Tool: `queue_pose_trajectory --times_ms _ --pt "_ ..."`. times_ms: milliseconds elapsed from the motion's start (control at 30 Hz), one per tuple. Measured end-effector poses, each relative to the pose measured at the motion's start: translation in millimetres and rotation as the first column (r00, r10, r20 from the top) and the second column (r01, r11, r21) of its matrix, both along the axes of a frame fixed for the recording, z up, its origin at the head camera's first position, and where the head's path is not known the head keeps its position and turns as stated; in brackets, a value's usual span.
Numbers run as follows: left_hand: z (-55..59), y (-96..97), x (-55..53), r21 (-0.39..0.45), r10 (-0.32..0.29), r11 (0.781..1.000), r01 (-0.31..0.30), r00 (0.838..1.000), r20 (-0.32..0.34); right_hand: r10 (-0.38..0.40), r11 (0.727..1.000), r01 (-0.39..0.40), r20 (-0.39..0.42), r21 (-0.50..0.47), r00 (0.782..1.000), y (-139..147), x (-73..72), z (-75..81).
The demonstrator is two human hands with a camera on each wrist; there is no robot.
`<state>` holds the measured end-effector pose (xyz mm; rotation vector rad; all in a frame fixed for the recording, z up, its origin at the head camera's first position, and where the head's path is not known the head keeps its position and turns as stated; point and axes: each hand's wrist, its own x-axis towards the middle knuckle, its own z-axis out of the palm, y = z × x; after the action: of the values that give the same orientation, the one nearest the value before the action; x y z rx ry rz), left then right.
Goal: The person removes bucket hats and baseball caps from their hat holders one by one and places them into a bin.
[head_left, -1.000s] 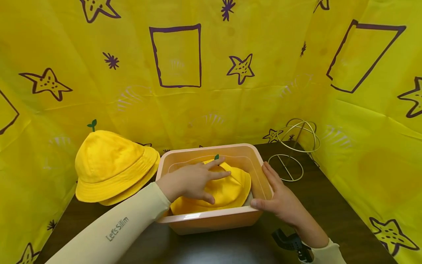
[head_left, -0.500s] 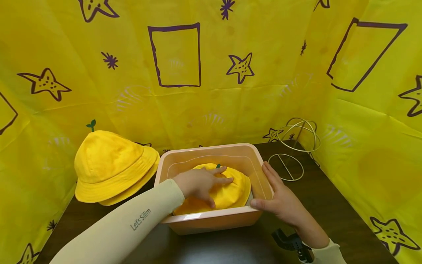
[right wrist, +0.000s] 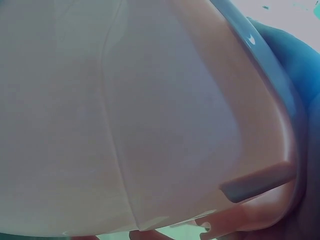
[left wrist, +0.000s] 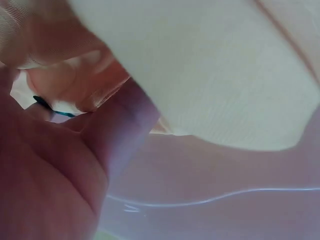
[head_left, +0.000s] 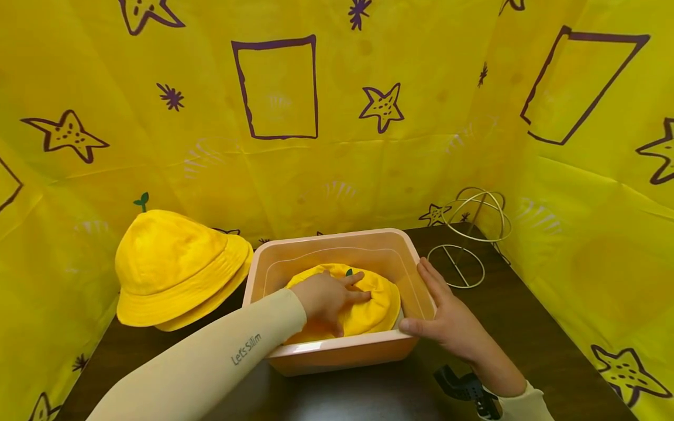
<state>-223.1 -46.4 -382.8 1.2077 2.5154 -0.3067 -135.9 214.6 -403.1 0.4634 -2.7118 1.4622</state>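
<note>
A yellow cloth hat with a small green sprout on its crown lies in a pale pink plastic bin. My left hand reaches over the front left rim, its spread fingers pressing into the crown and denting the cloth. The left wrist view has the pale-looking brim close in front, partly covering a digit. At the bin's right front corner, my right hand grips the wall, thumb at the rim and fingers along the outside. The bin's smooth wall fills most of the right wrist view.
Left of the bin, stacked yellow hats stand on the dark wooden table, the top one with a green sprout. A gold wire stand is at the back right. Yellow printed cloth walls in the table.
My left hand has moved right and deeper into the bin, pushing the hat's crown down and creasing it. The right hand has stayed at its corner; the stacked hats have not moved.
</note>
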Motion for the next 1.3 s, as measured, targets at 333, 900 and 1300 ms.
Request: queue_pose_trajectory --times_ms 333,900,1300 --pt "-5.6 5.0 -0.2 -0.043 -0.017 0.999 0.017 1.000 -0.011 -0.009 1.000 0.009 -0.008 0.024 1.000 -0.6 0.8 4.4" --pt "-19.3 8.9 -7.3 -0.159 0.115 0.983 -0.096 0.986 0.119 -0.017 1.000 0.017 0.001 0.015 1.000 -2.8 0.5 -0.1" --pt "-26.7 14.6 -10.9 -0.171 0.199 0.971 -0.168 0.962 0.189 -0.025 1.000 0.024 0.016 0.018 1.000 -2.7 1.0 1.8"
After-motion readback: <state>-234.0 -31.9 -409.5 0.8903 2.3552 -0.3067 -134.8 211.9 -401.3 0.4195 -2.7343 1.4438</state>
